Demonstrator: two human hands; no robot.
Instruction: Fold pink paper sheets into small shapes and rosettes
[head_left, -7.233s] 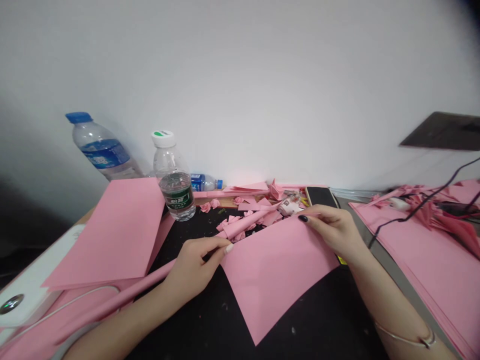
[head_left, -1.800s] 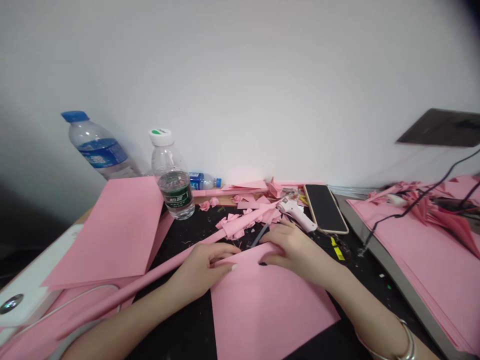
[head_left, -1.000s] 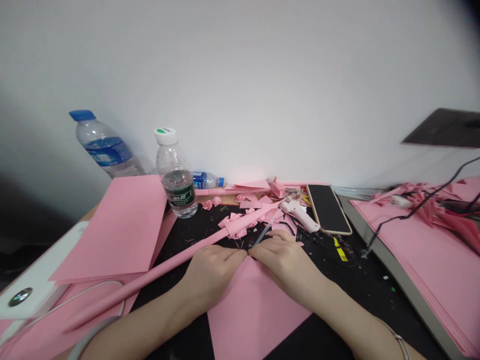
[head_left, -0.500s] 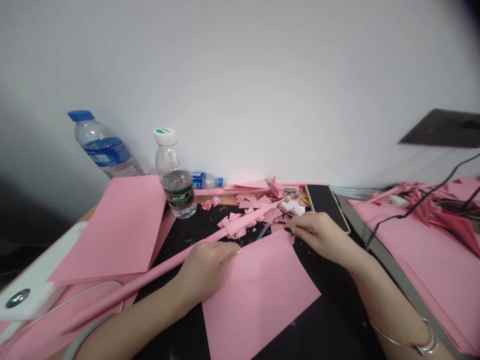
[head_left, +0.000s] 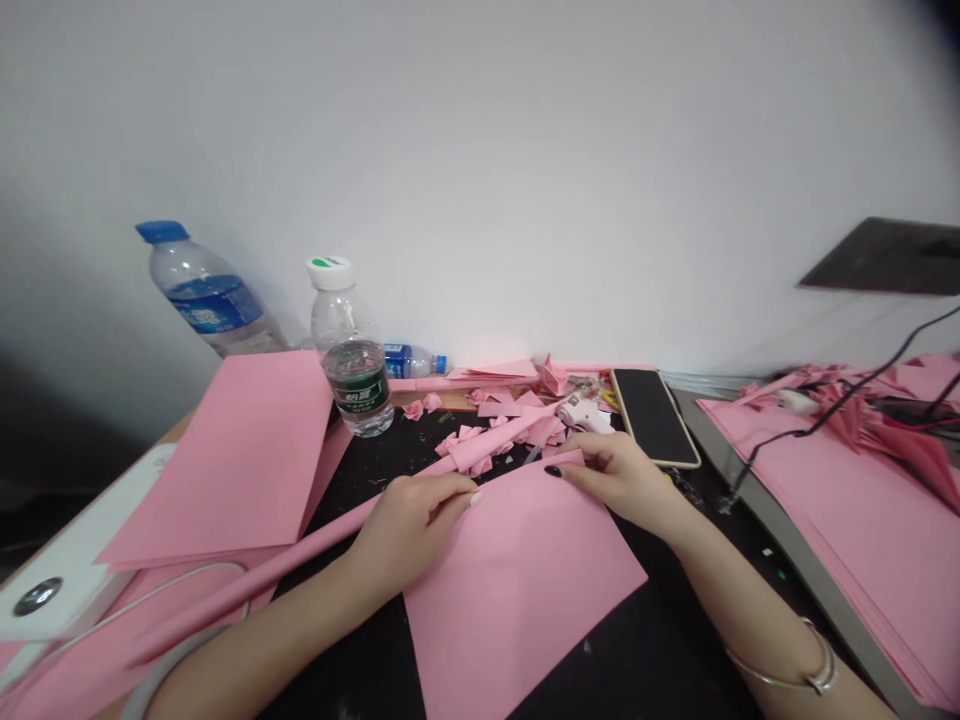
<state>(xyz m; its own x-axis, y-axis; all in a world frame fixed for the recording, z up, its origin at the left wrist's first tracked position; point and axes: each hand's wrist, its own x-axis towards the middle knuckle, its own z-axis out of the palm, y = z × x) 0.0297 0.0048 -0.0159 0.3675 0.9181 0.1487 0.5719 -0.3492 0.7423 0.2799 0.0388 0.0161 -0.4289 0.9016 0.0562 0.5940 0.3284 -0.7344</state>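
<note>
A large pink paper sheet [head_left: 517, 600] lies on the black work mat [head_left: 622, 680]. My right hand [head_left: 619, 482] pinches its upper edge between thumb and fingers. My left hand [head_left: 411, 530] grips the sheet's upper left edge, resting across a long rolled pink paper tube [head_left: 255, 585]. The tube runs from the lower left up to a cluster of small pink paper roses [head_left: 469, 450]. Just beyond my right fingers, a white and pink hot glue gun [head_left: 581, 412] is partly hidden behind my hand.
A black phone [head_left: 652, 415] lies right of the glue gun. Pink sheets [head_left: 225, 460] are stacked at the left, beside a white device [head_left: 60, 570]. More pink paper and black cables [head_left: 862, 500] lie at the right. Water bottles [head_left: 351, 375] stand against the white wall.
My hands have moved apart since the earlier frames, with my right hand now further right. The sheet has shifted and spread wider across the mat.
</note>
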